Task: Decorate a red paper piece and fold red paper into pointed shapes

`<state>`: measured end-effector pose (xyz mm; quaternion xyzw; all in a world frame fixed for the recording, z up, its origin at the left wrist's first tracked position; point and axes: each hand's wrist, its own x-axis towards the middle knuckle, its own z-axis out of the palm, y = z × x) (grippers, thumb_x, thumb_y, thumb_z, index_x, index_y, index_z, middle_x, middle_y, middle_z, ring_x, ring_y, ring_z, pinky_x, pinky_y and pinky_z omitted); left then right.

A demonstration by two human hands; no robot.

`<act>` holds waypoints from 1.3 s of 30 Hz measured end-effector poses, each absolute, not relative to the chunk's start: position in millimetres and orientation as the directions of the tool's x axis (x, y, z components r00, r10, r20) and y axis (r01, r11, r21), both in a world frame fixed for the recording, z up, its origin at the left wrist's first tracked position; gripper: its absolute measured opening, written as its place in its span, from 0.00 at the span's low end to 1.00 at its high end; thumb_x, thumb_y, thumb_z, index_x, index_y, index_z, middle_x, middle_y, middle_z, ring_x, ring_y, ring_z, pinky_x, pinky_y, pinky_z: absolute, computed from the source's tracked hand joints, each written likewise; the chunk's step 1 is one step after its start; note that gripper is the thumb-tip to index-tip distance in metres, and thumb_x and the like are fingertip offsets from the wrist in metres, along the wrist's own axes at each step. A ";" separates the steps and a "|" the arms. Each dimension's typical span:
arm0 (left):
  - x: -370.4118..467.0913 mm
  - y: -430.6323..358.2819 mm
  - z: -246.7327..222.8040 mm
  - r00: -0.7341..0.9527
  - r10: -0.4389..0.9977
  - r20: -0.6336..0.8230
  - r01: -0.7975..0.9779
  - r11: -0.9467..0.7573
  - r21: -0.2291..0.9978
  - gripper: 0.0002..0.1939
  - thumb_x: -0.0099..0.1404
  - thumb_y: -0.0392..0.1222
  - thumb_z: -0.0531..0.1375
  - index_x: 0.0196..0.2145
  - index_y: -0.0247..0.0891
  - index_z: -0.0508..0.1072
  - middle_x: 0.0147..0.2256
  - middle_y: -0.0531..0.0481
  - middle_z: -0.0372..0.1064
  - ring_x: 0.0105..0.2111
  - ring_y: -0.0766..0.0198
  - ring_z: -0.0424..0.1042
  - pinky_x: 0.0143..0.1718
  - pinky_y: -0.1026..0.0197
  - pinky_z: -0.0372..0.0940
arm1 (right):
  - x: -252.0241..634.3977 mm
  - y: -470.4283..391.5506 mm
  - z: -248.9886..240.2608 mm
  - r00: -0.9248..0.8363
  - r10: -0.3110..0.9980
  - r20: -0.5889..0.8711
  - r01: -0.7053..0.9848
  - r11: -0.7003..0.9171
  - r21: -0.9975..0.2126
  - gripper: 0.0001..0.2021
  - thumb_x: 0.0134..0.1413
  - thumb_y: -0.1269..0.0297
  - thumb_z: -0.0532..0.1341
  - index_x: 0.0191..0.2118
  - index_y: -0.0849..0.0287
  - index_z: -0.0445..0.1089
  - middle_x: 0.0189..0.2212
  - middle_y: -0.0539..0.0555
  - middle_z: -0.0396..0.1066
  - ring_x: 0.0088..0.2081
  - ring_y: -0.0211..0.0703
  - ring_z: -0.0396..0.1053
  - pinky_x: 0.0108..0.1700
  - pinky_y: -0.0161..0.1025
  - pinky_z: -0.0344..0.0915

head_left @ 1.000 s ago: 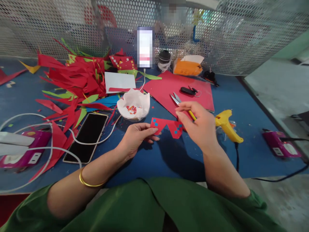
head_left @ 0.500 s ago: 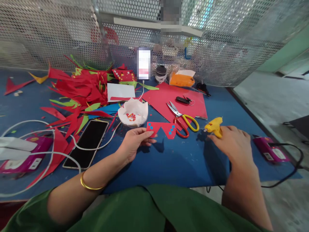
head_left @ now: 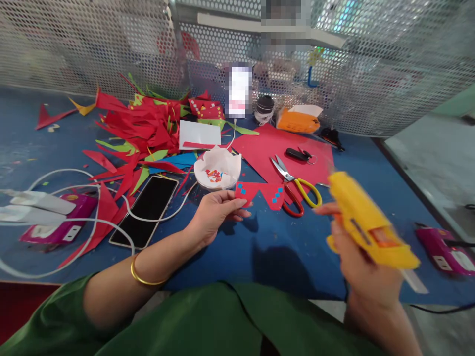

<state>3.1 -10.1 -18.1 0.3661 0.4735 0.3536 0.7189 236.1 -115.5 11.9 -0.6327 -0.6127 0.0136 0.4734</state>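
Between its thumb and fingers, my left hand pinches the left end of a red paper piece with small blue squares and a V-shaped notch. My right hand is wrapped round a yellow glue gun, raised above the table at the right and slightly blurred; a glue stick pokes out of its rear. Scissors with one yellow and one red handle lie beside the paper piece's right end. A white paper-lined bowl with small red scraps sits just beyond my left hand.
Red and green paper scraps are heaped at the back left. A phone, white cables and a purple power strip lie at the left. A second purple strip is at the far right. Keys rest on red sheets.
The glue gun has been lifted and turned in my right hand, and now shows its side and rear. My left hand still holds the red piece. The whole view has shifted slightly.
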 end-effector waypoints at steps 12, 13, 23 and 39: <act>-2.9 -4.9 -9.3 0.208 0.918 -0.339 -0.222 0.381 0.897 0.08 0.55 0.40 0.70 0.30 0.35 0.77 0.27 0.50 0.78 0.25 0.67 0.77 0.26 0.68 0.68 | 180.6 -91.5 -7.1 -0.207 0.848 0.487 0.729 0.466 -0.501 0.06 0.60 0.65 0.60 0.43 0.55 0.66 0.34 0.55 0.73 0.34 0.44 0.76 0.32 0.38 0.74; -2.9 -4.8 -9.2 0.207 0.917 -0.340 -0.218 0.382 0.898 0.07 0.55 0.40 0.70 0.30 0.35 0.77 0.26 0.50 0.78 0.25 0.67 0.77 0.26 0.68 0.68 | 181.7 -91.8 -8.4 -0.225 0.848 0.479 0.740 0.469 -0.482 0.06 0.60 0.65 0.60 0.42 0.55 0.66 0.34 0.54 0.73 0.33 0.44 0.75 0.31 0.38 0.73; -2.1 -6.2 -10.4 0.224 0.918 -0.328 -0.200 0.373 0.906 0.08 0.54 0.41 0.69 0.30 0.36 0.77 0.28 0.49 0.78 0.25 0.66 0.76 0.26 0.65 0.70 | 174.9 -88.1 -4.4 -0.225 0.852 0.473 0.788 0.445 -0.426 0.06 0.64 0.61 0.56 0.35 0.56 0.64 0.26 0.50 0.70 0.24 0.39 0.70 0.25 0.34 0.68; -1.8 -7.9 -10.2 0.235 0.914 -0.332 -0.199 0.380 0.903 0.07 0.54 0.40 0.70 0.31 0.36 0.79 0.28 0.49 0.79 0.25 0.66 0.77 0.27 0.65 0.70 | 175.4 -88.7 -6.7 -0.215 0.870 0.445 0.807 0.414 -0.421 0.08 0.65 0.60 0.56 0.34 0.55 0.63 0.25 0.49 0.68 0.23 0.37 0.67 0.24 0.34 0.64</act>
